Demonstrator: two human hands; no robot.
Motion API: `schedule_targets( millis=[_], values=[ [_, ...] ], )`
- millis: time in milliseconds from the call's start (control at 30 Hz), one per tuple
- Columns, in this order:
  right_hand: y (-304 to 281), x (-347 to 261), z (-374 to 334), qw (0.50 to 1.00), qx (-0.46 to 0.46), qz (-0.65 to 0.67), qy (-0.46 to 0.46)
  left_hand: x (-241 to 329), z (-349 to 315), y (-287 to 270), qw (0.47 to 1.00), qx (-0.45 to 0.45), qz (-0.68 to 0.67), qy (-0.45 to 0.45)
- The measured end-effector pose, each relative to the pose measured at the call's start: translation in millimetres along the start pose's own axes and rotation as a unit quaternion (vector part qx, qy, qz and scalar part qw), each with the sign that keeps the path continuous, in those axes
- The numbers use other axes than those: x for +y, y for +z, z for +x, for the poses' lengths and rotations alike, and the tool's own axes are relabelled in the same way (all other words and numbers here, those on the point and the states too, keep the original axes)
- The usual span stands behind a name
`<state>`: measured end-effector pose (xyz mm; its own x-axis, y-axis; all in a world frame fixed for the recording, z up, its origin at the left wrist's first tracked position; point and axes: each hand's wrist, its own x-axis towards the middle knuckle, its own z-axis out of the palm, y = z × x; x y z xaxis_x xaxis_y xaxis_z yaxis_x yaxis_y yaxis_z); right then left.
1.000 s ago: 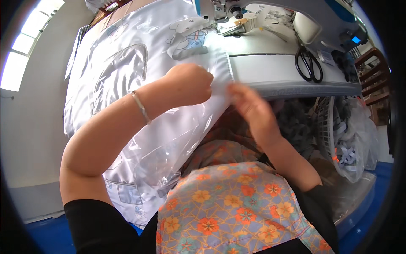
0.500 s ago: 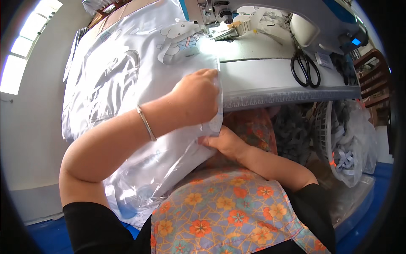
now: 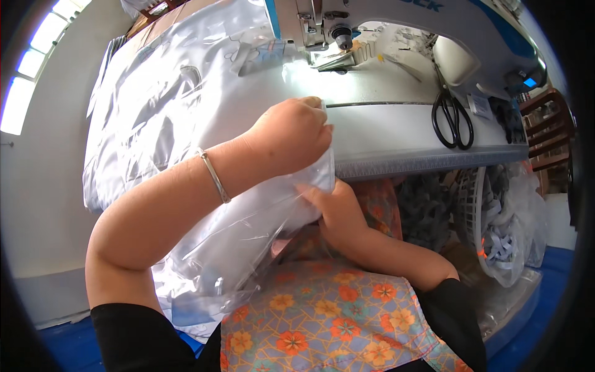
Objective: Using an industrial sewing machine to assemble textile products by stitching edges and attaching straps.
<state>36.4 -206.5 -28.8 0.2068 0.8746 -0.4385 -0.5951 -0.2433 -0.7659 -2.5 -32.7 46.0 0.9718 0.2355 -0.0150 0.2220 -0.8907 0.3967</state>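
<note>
head view: white glossy fabric (image 3: pixel 226 118) lies left of and in front of the sewing machine (image 3: pixel 387 13), near side hanging down toward the floral apron (image 3: pixel 322 310). left hand (image 3: pixel 292 137): curled in a fist, pinching the fabric's right edge, just short of the needle area. right hand (image 3: pixel 339 211): below it, pinching the same edge lower down, some fingers hidden by the cloth. black-handled scissors (image 3: pixel 444 96) on the white table (image 3: pixel 378 127), right of both hands.
</note>
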Motion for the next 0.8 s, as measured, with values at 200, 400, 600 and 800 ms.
schedule_targets(
  millis=[200, 400, 600, 800],
  values=[
    [-8, -5, 0, 0.993, -0.049, 0.107, 0.01, 2, 11, -11, 0.999, -0.031, -0.01, -0.017],
    [-14, 4, -2, 0.997, -0.027, 0.069, 0.018, 12, 9, -20, 0.99, -0.131, 0.046, -0.033],
    [-17, 13, 0, 0.996, -0.047, 0.041, 0.061, 27, 20, -35, 0.99, -0.132, 0.033, -0.048],
    [-26, 39, -1, 0.983, -0.083, 0.157, 0.034, 65, -30, -37, 0.984, -0.16, 0.057, -0.055]
  ],
)
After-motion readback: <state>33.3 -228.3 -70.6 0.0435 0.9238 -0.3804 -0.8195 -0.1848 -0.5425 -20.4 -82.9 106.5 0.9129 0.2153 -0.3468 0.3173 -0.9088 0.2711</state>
